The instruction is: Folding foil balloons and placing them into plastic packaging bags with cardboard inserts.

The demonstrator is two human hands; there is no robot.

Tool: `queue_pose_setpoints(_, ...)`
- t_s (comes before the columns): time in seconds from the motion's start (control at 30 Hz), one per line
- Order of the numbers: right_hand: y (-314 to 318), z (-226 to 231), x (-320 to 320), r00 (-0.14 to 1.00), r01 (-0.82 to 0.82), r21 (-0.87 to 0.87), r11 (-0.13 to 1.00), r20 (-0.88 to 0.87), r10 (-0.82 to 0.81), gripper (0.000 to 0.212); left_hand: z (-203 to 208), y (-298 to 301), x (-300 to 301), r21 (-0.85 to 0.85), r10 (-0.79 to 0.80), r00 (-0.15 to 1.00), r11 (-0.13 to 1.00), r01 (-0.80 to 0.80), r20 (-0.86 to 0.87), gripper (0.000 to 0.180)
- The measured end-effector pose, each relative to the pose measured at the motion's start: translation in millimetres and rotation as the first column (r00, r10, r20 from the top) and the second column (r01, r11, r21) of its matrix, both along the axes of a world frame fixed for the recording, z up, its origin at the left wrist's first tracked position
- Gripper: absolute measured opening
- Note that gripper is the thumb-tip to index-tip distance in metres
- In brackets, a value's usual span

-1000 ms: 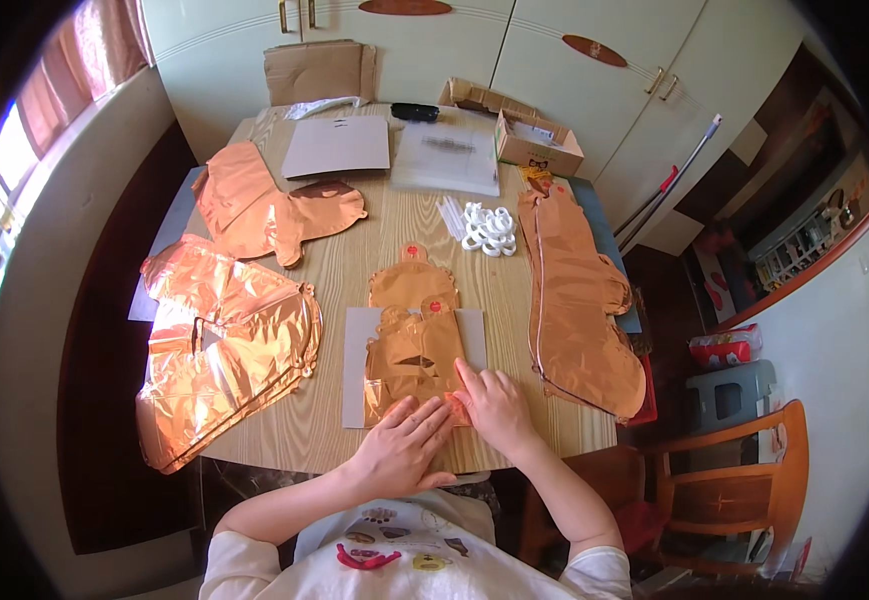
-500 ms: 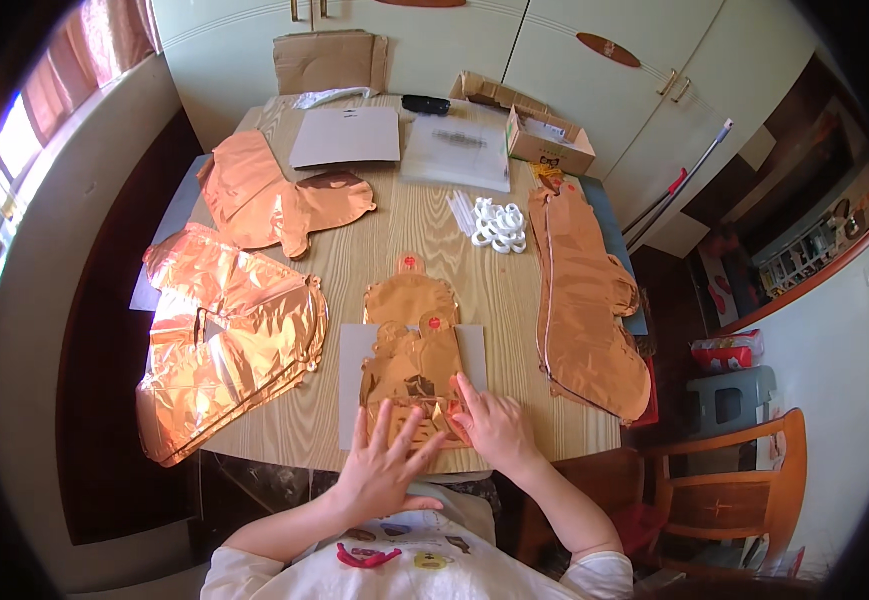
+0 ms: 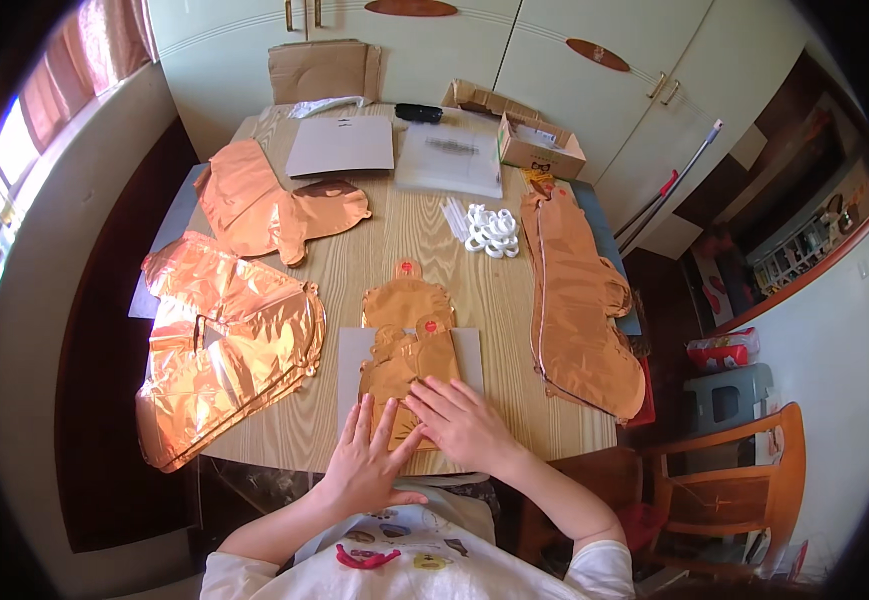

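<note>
A flat copper foil balloon [image 3: 409,340] lies on a grey sheet [image 3: 466,350] near the front edge of the wooden table [image 3: 394,230]. My left hand [image 3: 369,462] rests flat on its near end, fingers spread. My right hand [image 3: 459,420] presses palm-down on the balloon's lower right part, fingers apart. Neither hand grips anything.
More copper foil balloons lie around: a large crumpled one [image 3: 219,345] at left, another [image 3: 269,205] behind it, a long one [image 3: 574,300] at right. White plastic rings [image 3: 491,230], grey sheets [image 3: 342,145] and a cardboard box [image 3: 541,148] sit farther back. A wooden chair [image 3: 729,490] stands at right.
Both hands slid toward me along the balloon, then forward onto its near end again. The view has tilted slightly.
</note>
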State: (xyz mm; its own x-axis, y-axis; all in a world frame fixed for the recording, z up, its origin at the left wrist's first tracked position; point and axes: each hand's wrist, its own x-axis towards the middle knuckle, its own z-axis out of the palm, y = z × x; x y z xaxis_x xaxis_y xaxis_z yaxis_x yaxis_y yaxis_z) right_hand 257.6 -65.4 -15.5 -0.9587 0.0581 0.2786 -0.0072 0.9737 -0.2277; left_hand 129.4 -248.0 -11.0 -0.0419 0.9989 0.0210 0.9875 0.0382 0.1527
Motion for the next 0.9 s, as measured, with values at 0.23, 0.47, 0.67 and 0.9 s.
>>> queue_pose_setpoints(0.23,30.5,-24.5,-22.7,0.974,0.136,0.022,0.99,0.179,-0.138,0.063,-0.2,-1.8,2.1,-0.009,0.014,1.0,1.0,-0.014,0.023,0.101)
queue_pose_setpoints(0.47,62.8,-27.1,-41.6,0.938,0.278,0.054,0.959,0.201,-0.283,0.064,1.1,-1.3,2.2,-0.013,0.011,1.0,1.0,-0.011,0.012,0.1)
queue_pose_setpoints(0.67,67.4,-24.6,-43.9,0.933,0.326,0.006,0.945,-0.164,-0.321,0.052,-0.9,-4.8,1.5,0.008,0.016,1.0,1.0,-0.016,0.008,0.098)
queue_pose_setpoints(0.9,88.9,-18.7,-49.4,0.929,0.345,-0.278,0.897,-0.036,-0.368,0.039,-0.4,-4.9,3.8,0.013,0.012,1.0,1.0,-0.012,-0.005,0.098)
